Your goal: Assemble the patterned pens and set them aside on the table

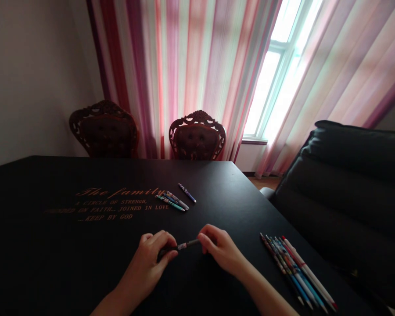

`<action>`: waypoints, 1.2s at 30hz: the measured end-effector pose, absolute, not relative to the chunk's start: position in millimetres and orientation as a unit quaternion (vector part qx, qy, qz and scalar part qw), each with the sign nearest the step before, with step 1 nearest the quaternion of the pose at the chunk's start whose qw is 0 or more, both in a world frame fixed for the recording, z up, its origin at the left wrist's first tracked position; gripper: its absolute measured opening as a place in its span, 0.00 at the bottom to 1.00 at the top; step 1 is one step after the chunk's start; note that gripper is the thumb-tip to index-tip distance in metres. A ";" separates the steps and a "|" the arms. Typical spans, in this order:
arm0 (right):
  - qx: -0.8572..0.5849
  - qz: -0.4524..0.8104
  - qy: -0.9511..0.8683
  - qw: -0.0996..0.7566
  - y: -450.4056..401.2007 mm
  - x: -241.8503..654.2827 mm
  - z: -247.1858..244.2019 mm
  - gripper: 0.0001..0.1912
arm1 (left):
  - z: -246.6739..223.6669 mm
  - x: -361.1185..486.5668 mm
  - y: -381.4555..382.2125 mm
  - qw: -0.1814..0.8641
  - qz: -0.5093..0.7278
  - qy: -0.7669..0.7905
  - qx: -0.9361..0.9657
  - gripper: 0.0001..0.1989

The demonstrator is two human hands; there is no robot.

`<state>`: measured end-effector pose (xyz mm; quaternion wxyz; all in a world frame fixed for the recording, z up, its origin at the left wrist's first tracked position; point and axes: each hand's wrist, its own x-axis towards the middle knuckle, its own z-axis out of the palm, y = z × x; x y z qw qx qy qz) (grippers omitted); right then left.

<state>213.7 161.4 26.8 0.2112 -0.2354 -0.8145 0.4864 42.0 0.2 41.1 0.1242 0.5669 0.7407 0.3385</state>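
Pen, slim, dark, patterned mid-barrel, clamped in the fingers of left hand and right hand.

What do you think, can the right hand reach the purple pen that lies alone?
Probably yes: only bare tabletop shows between the right hand and the purple pen, though it must likely release the dark pen it holds.

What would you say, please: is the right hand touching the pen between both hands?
Touching: the head view shows the right hand pinching one end of the pen.
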 end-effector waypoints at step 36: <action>-0.198 0.536 -0.791 0.217 155.2 213.3 33.0 0.19 | 39.7 38.1 1.2 0.146 0.378 0.737 0.541 0.06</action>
